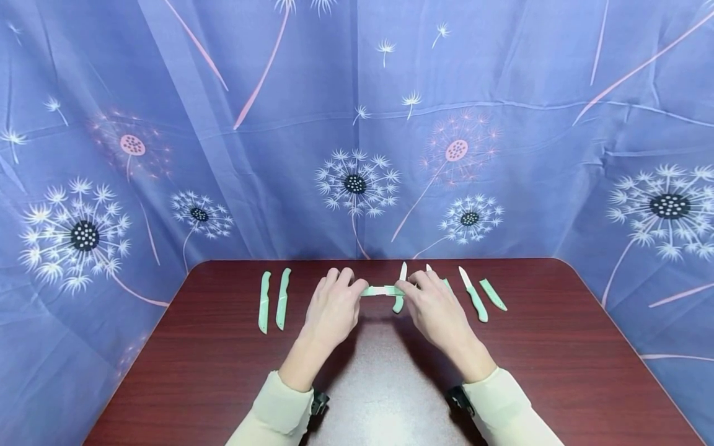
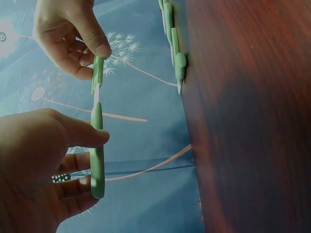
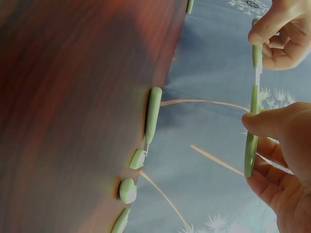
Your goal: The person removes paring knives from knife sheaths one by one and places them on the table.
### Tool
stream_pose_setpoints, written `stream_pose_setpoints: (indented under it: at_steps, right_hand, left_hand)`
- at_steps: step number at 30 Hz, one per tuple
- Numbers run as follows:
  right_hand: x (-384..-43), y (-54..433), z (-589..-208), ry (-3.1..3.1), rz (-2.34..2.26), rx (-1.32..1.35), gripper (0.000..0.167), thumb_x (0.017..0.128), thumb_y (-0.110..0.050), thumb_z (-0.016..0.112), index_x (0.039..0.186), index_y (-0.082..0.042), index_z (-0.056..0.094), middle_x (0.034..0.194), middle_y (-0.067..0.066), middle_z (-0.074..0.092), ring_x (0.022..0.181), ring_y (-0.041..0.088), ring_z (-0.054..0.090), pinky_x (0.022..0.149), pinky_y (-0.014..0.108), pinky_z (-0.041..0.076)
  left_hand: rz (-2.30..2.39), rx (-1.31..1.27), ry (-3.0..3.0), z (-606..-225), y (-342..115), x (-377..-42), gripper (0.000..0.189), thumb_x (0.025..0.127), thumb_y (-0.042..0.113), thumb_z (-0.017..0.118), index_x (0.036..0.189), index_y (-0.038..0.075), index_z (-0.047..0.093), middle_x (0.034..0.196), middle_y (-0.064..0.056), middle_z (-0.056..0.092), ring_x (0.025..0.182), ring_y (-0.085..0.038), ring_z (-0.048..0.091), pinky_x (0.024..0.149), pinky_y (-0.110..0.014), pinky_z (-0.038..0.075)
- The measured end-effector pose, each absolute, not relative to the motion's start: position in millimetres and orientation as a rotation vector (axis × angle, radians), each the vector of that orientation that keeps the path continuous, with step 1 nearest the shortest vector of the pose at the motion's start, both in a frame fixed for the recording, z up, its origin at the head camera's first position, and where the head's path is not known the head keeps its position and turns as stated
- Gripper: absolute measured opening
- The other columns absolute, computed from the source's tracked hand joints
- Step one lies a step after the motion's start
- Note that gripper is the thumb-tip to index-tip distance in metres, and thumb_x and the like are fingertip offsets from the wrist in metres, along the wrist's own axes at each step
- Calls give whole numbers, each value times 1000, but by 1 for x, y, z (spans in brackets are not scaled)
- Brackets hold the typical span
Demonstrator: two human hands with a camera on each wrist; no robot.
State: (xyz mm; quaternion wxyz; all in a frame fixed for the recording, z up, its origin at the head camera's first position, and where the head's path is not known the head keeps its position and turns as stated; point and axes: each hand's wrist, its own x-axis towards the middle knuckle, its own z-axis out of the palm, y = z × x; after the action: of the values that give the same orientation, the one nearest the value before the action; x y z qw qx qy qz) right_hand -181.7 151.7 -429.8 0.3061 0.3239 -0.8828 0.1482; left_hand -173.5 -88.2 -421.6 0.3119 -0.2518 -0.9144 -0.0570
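Note:
My left hand (image 1: pixel 331 306) pinches the green handle of a small paring knife (image 2: pixel 97 165) between thumb and fingers. Opposite it, my right hand (image 1: pixel 437 306) grips a green knife sheath (image 3: pixel 253 107). The blade's front part sits inside the sheath's mouth, and a short pale stretch of blade (image 2: pixel 96 93) shows between sheath and handle. Both are held level, above the table, end to end. Behind the right hand lies an unsheathed paring knife (image 1: pixel 403 272), its blade pointing to the back. Another knife's blade tip (image 1: pixel 428 267) shows past the knuckles; the rest is mostly hidden.
Two green sheathed knives (image 1: pixel 264 303) lie side by side on the left of the dark red table (image 1: pixel 201 371). Right of the right hand are a bare-bladed knife (image 1: pixel 476 303) and a loose sheath (image 1: pixel 493 295). A blue dandelion-print curtain (image 1: pixel 268 186) hangs around the back and sides.

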Motion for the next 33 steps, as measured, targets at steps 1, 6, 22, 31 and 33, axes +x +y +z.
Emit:
stream_pose_setpoints:
  at_steps: [1,6,22,31,33]
  right_hand:
    - [-182,152,-430,-2338,392,856,29,88,1,79,113,-13,74,95,9,63,83,34,56,74,47,55]
    - [-181,152,-429,-2347,396,848,29,88,1,81,112,-13,74,95,8,64,84,34,56,66,43,49]
    - [-183,155,-429,-2358,407,847,31,89,1,76,117,-12,76,99,9,65,85,32,55,67,43,48]
    - [-184,156,-429,-2340,407,863,32,87,3,78,115,-12,76,97,9,64,84,32,55,70,42,49]
    - [-184,156,-429,-2340,414,866,32,87,3,78,115,-12,76,97,9,65,84,31,55,72,42,49]
  left_hand:
    - [-152,-662,-2415,-421,-88,-173,22,86,6,79,104,19,75,96,-6,60,88,-30,55,67,-37,48]
    - [-163,-651,-2435,-420,-89,-173,21,90,6,77,106,19,76,97,-7,61,90,-32,56,68,-37,48]
    - [-169,-643,-2426,-422,-88,-174,19,89,7,78,104,18,76,94,-5,58,88,-31,55,67,-37,48]
    - [-163,-637,-2430,-421,-89,-174,21,89,5,78,104,19,76,95,-6,59,90,-31,55,68,-37,49]
    - [-164,-636,-2437,-420,-90,-174,21,89,5,77,104,19,76,95,-5,59,90,-31,55,68,-37,49]
